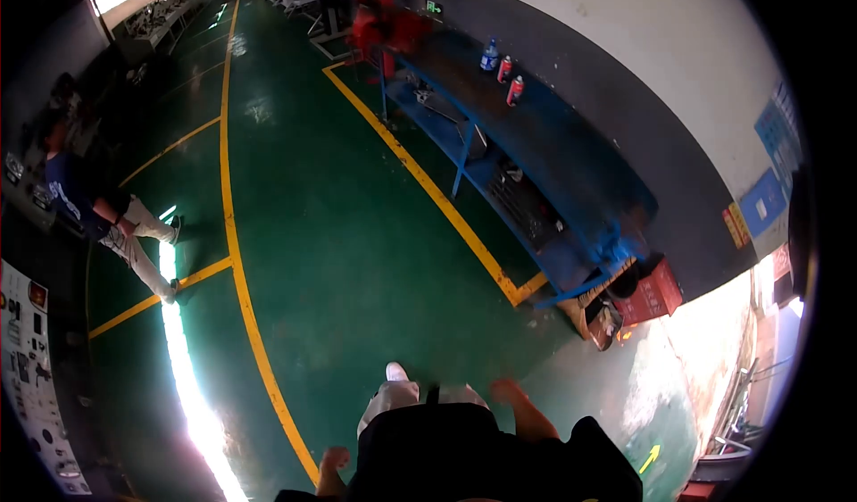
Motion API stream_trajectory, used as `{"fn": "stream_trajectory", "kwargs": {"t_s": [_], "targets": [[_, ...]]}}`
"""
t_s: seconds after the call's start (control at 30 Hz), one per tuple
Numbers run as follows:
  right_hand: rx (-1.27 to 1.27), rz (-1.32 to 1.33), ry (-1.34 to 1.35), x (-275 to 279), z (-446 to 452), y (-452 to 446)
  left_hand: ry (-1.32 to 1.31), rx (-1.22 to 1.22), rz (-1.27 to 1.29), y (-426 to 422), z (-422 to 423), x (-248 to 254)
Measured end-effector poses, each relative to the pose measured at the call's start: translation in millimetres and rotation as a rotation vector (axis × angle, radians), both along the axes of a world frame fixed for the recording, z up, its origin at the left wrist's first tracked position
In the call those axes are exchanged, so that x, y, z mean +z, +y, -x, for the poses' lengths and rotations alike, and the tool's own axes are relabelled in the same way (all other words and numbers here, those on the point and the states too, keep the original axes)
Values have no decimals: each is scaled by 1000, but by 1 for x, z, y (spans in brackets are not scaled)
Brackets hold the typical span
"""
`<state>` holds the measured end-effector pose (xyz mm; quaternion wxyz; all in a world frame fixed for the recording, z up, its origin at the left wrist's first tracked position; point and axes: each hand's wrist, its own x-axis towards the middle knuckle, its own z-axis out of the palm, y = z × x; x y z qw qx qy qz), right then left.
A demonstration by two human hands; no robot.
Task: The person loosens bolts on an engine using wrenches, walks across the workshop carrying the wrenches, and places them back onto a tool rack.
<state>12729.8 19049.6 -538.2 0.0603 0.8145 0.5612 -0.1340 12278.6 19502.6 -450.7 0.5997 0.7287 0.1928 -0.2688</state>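
Note:
My left hand (335, 459) hangs low beside my body, its fingers loosely curled, with no object visible in it. My right hand (507, 392) is held out in front on the right, smeared by motion, so its fingers cannot be made out. Both hands are over the green floor (339, 306) and touch nothing that I can see. A white shoe (396, 372) shows ahead of my body. The nearest furniture is a blue workbench (571, 176) to the front right, well apart from my right hand.
On the bench stand a blue-labelled bottle (489, 56) and two red spray cans (515, 91), (505, 69). A red box (650, 293) sits at its near end. Yellow lines (228, 207) mark the floor. A person (89, 199) in a dark shirt walks on the left.

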Motion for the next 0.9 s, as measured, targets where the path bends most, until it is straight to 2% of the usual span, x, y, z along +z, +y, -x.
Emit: {"fn": "stream_trajectory", "kwargs": {"t_s": [0.03,0.1,0.13,0.17,0.2,0.23,0.3,0.33,0.4,0.43,0.47,0.5,0.53,0.57,0.6,0.63,0.67,0.7,0.73,0.77,0.8,0.83,0.9], "targets": [[230,-93,-206,75,-1,-2,188,-385,-277,34,-53,22],[-182,402,398,14,-4,-50,47,103,-516,89,-129,37],[-13,311,196,132,-10,3,-127,122,-660,125,-165,24],[-447,407,550,160,-17,22,-303,138,-802,161,-199,12],[-926,247,806,154,-18,27,-167,315,-650,188,-241,39],[-1405,65,1047,145,-15,26,-29,487,-492,207,-297,101],[-1724,313,1160,140,-45,53,-37,539,-500,255,-366,132],[-1716,313,1167,142,-61,73,-49,591,-499,278,-393,135],[-1738,482,1051,173,-123,136,-26,632,-454,319,-433,122],[-1700,229,1024,162,-144,143,16,663,-397,332,-434,109],[-1721,483,1050,145,-192,179,-344,52,-985,363,-414,39],[-1731,327,988,131,-241,208,-228,-283,-909,379,-419,45],[-1740,184,948,106,-269,242,86,385,-356,380,-409,25],[-1194,621,982,7,-333,237,314,560,-224,382,-430,68],[-722,347,682,40,-381,306,540,742,-77,376,-450,108],[-333,122,134,84,-431,384,564,749,-67,382,-454,119],[-739,41,436,117,-489,462,588,856,-20,388,-463,130],[-951,27,571,221,-534,558,610,961,27,393,-472,137],[-891,-224,548,185,-582,603,625,964,40,396,-478,142],[-732,-439,437,210,-623,666,636,1050,85,403,-484,140],[-722,-442,524,227,-666,723,639,1134,126,416,-494,135],[-637,-553,544,236,-704,776,668,1130,154,427,-502,129],[-565,-490,425,316,-757,871,709,1123,182,444,-520,116]]}}
